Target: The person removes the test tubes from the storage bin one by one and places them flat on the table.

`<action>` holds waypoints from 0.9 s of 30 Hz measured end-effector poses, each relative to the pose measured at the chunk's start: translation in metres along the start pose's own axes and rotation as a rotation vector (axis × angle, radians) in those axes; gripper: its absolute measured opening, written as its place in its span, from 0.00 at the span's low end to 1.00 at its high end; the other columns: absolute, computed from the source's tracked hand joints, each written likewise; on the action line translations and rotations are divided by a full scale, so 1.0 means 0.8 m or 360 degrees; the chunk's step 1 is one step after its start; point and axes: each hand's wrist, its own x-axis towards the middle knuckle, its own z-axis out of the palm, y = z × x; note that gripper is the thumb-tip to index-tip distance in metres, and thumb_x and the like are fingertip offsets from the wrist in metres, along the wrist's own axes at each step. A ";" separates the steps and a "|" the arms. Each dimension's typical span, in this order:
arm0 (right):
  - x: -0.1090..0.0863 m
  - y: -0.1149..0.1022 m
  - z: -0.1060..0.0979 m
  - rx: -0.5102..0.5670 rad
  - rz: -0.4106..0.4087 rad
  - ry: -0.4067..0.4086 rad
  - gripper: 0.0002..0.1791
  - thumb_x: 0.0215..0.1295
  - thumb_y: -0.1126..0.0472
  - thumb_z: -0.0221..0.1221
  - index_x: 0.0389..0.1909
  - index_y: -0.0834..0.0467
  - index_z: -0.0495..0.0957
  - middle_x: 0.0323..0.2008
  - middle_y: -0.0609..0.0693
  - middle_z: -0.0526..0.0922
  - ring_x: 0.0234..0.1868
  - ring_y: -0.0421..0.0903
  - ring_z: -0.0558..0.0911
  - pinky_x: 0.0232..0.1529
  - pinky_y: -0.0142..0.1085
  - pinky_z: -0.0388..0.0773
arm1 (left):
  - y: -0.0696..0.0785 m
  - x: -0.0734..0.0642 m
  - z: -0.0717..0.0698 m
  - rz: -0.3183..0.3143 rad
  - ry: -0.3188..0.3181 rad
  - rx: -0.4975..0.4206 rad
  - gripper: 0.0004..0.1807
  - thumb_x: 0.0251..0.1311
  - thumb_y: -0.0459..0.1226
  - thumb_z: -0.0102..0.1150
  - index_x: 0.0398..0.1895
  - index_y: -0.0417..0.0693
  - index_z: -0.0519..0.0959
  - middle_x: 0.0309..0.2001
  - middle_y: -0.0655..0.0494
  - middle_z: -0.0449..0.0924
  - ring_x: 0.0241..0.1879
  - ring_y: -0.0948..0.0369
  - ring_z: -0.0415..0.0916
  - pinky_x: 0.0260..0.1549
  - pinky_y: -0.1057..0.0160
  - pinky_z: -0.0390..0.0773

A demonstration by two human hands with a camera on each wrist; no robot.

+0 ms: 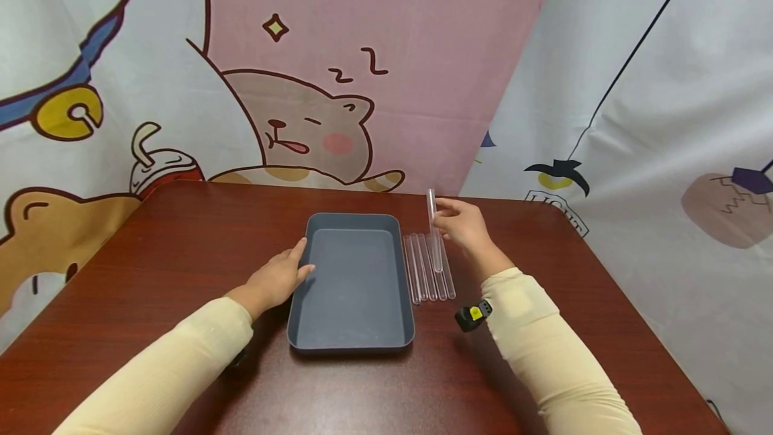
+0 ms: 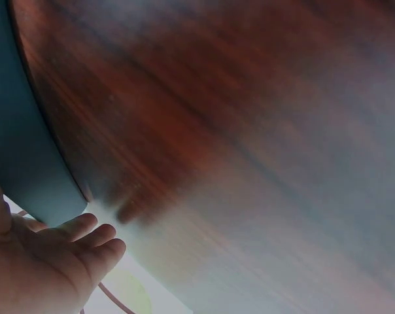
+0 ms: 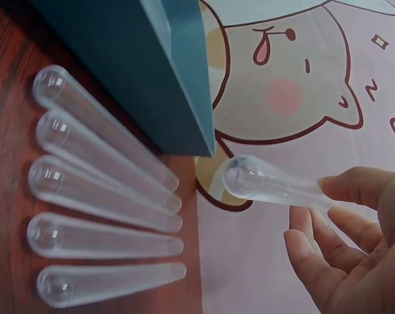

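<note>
My right hand (image 1: 461, 223) pinches a clear test tube (image 1: 434, 237) near its upper end, raised above the table with the round end down. In the right wrist view the thumb and fingers grip this tube (image 3: 266, 183) while its rounded end points away from the hand. Below it, several more clear test tubes (image 1: 421, 270) lie side by side, just right of a grey rectangular tray (image 1: 350, 280). The left hand (image 1: 280, 277) rests at the tray's left rim, fingers extended and thumb over the edge. In the left wrist view, its fingers (image 2: 86, 242) lie beside the tray's outer wall (image 2: 27, 131).
The reddish-brown wooden table (image 1: 199, 247) carries the tray and tubes. A cartoon-printed curtain (image 1: 435, 72) hangs along the table's back edge. A small black device with a yellow label (image 1: 474, 315) sits by the right wrist.
</note>
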 end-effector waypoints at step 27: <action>0.010 0.060 -0.029 -0.0155 0.0187 -0.0007 0.25 0.65 0.68 0.55 0.64 0.64 0.70 0.48 0.66 0.81 0.27 0.39 0.81 0.32 0.33 0.79 | 0.003 -0.001 0.000 -0.0002 -0.0015 -0.0008 0.38 0.75 0.47 0.41 0.76 0.36 0.41 0.70 0.30 0.54 0.70 0.37 0.52 0.65 0.40 0.57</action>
